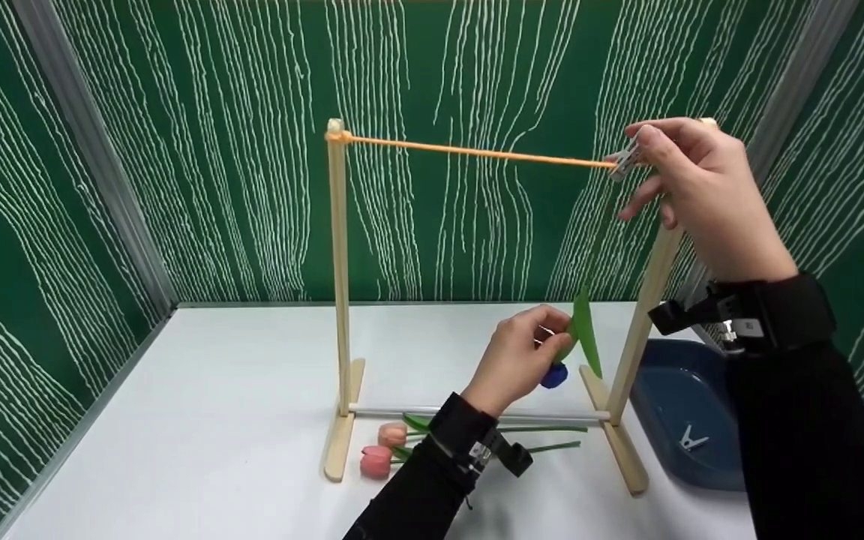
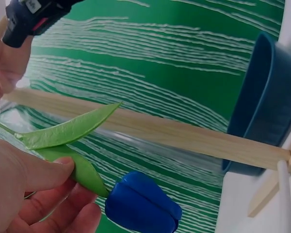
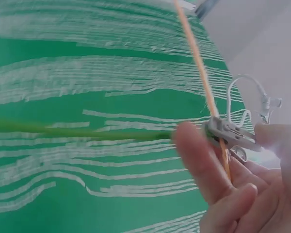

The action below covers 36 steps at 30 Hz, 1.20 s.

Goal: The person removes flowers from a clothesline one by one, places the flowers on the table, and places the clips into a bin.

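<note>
A blue artificial tulip (image 2: 143, 201) hangs head down below the orange cord (image 1: 477, 152). My left hand (image 1: 526, 352) pinches its green leaf and stem just above the bloom, between thumb and fingers. Up at the cord's right end, my right hand (image 1: 702, 172) pinches a grey clothespin (image 1: 627, 159) by its handles. In the right wrist view the clothespin's nose sits at the cord, and the tip of the green stem (image 3: 136, 136) reaches it. A fingertip partly hides where stem and clothespin meet.
The cord spans two wooden posts (image 1: 339, 277) joined by a white bar (image 1: 552, 414). A peach tulip (image 1: 392, 434) and a pink tulip (image 1: 376, 461) lie on the white table (image 1: 214, 420), partly behind my left arm. A blue tray (image 1: 683, 469) at right holds another clothespin (image 1: 693, 439).
</note>
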Each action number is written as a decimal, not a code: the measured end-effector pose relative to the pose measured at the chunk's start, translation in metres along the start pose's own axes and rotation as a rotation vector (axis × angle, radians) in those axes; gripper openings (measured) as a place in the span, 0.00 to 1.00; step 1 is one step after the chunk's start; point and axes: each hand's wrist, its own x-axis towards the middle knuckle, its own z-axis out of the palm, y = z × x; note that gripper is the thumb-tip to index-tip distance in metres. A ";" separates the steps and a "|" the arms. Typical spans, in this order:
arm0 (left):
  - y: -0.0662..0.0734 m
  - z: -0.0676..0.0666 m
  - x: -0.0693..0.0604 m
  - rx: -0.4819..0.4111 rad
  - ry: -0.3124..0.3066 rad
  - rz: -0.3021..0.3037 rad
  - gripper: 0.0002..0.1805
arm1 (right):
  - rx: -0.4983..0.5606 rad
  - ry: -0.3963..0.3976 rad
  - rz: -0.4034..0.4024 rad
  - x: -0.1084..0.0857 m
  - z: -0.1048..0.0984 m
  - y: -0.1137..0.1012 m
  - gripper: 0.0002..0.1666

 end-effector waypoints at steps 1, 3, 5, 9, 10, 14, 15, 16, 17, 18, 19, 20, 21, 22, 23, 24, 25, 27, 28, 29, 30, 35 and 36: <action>0.000 0.000 0.000 0.002 0.000 0.001 0.06 | 0.055 0.006 -0.005 0.000 0.000 0.000 0.25; 0.001 0.000 0.000 0.003 -0.001 0.008 0.06 | 0.155 0.018 -0.016 0.000 0.001 0.000 0.24; 0.001 0.000 0.000 0.006 0.002 0.016 0.06 | 0.214 0.028 -0.021 -0.001 0.003 -0.002 0.24; 0.001 0.001 0.000 0.008 0.004 0.018 0.06 | 0.292 0.051 -0.022 -0.003 0.008 -0.003 0.24; 0.001 0.001 0.000 0.008 0.004 0.017 0.05 | 0.308 0.058 -0.024 -0.004 0.010 -0.002 0.24; 0.002 0.001 0.000 0.009 0.003 0.014 0.05 | 0.339 0.088 -0.061 -0.005 0.014 0.002 0.24; 0.002 0.001 0.000 0.010 0.002 0.015 0.05 | 0.342 0.098 -0.075 -0.005 0.016 0.003 0.24; 0.003 0.001 0.000 0.008 0.002 0.015 0.06 | 0.351 0.108 -0.086 -0.005 0.017 0.004 0.24; 0.003 0.001 -0.001 0.009 0.002 0.014 0.06 | 0.362 0.117 -0.094 -0.005 0.018 0.005 0.24; 0.003 0.001 -0.001 0.009 0.002 0.013 0.06 | 0.373 0.128 -0.101 -0.005 0.020 0.006 0.24; 0.003 0.001 -0.001 0.009 0.003 0.012 0.06 | 0.383 0.138 -0.105 -0.005 0.021 0.007 0.24; 0.003 0.001 -0.001 0.008 0.003 0.010 0.06 | 0.394 0.146 -0.109 -0.004 0.022 0.008 0.24; 0.004 0.001 -0.001 0.008 0.003 0.008 0.06 | 0.403 0.153 -0.110 -0.004 0.022 0.009 0.24; 0.004 0.001 -0.001 0.005 0.004 0.003 0.06 | 0.411 0.157 -0.111 -0.004 0.023 0.010 0.24; 0.003 0.001 -0.001 0.006 0.004 0.000 0.06 | 0.418 0.160 -0.112 -0.004 0.024 0.011 0.23; 0.003 0.001 -0.001 0.005 0.004 -0.002 0.06 | 0.423 0.162 -0.114 -0.004 0.024 0.012 0.23; 0.003 0.001 -0.001 0.005 0.002 -0.005 0.06 | 0.430 0.161 -0.115 -0.004 0.024 0.013 0.23; 0.003 0.000 -0.002 0.006 -0.001 -0.010 0.06 | 0.447 0.160 -0.118 -0.004 0.024 0.014 0.22; 0.003 0.000 -0.002 0.005 -0.003 -0.012 0.06 | 0.458 0.160 -0.119 -0.004 0.023 0.015 0.22; 0.003 0.000 -0.002 0.006 -0.005 -0.011 0.06 | 0.470 0.161 -0.120 -0.003 0.023 0.016 0.22; 0.003 0.000 -0.002 0.004 -0.007 -0.011 0.06 | 0.482 0.164 -0.121 -0.003 0.023 0.016 0.22; 0.002 -0.001 -0.002 -0.001 -0.004 0.003 0.06 | 0.578 0.188 -0.132 0.000 0.025 0.021 0.22; 0.002 -0.001 -0.002 -0.002 -0.003 0.006 0.06 | 0.596 0.191 -0.134 0.001 0.026 0.021 0.22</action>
